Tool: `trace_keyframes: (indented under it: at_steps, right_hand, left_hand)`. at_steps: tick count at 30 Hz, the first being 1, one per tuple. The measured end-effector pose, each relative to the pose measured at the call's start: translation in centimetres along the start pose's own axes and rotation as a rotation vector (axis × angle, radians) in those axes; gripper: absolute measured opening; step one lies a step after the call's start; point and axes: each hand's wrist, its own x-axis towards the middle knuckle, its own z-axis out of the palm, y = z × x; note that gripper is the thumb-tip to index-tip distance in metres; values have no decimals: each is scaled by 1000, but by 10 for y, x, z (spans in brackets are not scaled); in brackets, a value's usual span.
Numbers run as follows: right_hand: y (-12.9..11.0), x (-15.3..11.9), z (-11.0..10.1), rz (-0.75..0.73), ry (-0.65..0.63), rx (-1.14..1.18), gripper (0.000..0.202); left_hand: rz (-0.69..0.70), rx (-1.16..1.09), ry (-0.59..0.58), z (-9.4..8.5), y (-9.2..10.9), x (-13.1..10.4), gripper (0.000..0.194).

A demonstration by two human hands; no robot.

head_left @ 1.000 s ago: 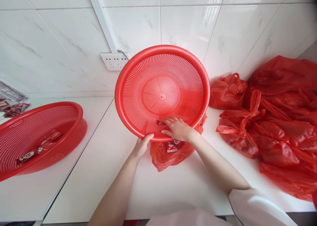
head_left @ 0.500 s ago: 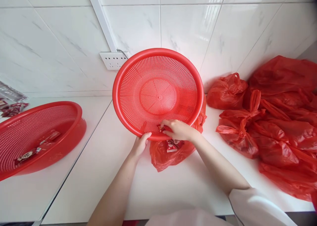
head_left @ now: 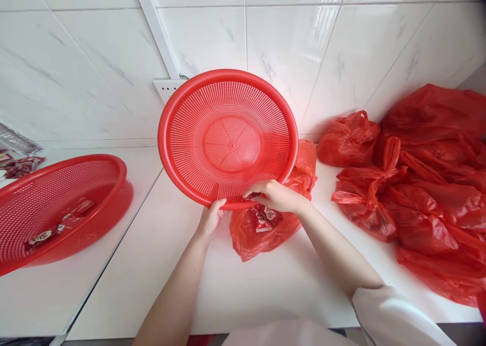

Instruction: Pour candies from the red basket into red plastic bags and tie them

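A red perforated basket [head_left: 232, 144] is tilted up on its side, its inside facing me. My left hand [head_left: 212, 215] grips the lower rim, thumb over the edge. At the lower right of the rim, my right hand [head_left: 271, 195] curls its fingers inside the basket round a small dark red item that they mostly hide. Just below, an open red plastic bag [head_left: 252, 242] lies on the white table, with small dark red printed packets [head_left: 266, 218] showing in its mouth.
To the left, a second red basket [head_left: 87, 234] holds a few packets. Several filled red bags [head_left: 429, 209] are heaped at the right. A socket strip [head_left: 167, 87] is on the tiled wall behind, and more packets [head_left: 23, 166] lie at the far left.
The tilted basket has shifted left and slightly up, with my left hand moving along on its rim. More of the open bag now shows. My right hand has moved only slightly.
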Motion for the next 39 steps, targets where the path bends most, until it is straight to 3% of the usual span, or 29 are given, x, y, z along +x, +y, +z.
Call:
trace_keyframes:
  at_steps: [5,12,19,27,29,32,36,39]
  right_hand:
    - [-9,-11,-20,26,34,91,27]
    - [-16,-34,-52,135,-169,213,22]
    - [-10,-37,-48,315,-256,14,21]
    - [-7,-37,-46,331,-213,-28,19]
    - [-5,-37,-45,345,-170,-30,17]
    - [-5,-38,-45,340,16,-45,23]
    - [-12,-36,-44,321,310,-119,56]
    - [-14,-35,-45,250,413,-235,45]
  left_hand:
    - [8,-2,-36,-2,4,0,40]
    - [28,-8,-6,-6,8,1,34]
    - [68,-39,34,-12,7,4,34]
    - [50,-27,37,-6,11,1,31]
    - [63,-17,46,-5,11,0,31]
    - [70,-32,76,-8,11,1,29]
    - [40,-67,81,-16,11,1,22]
    - [50,-35,17,-19,17,-1,25]
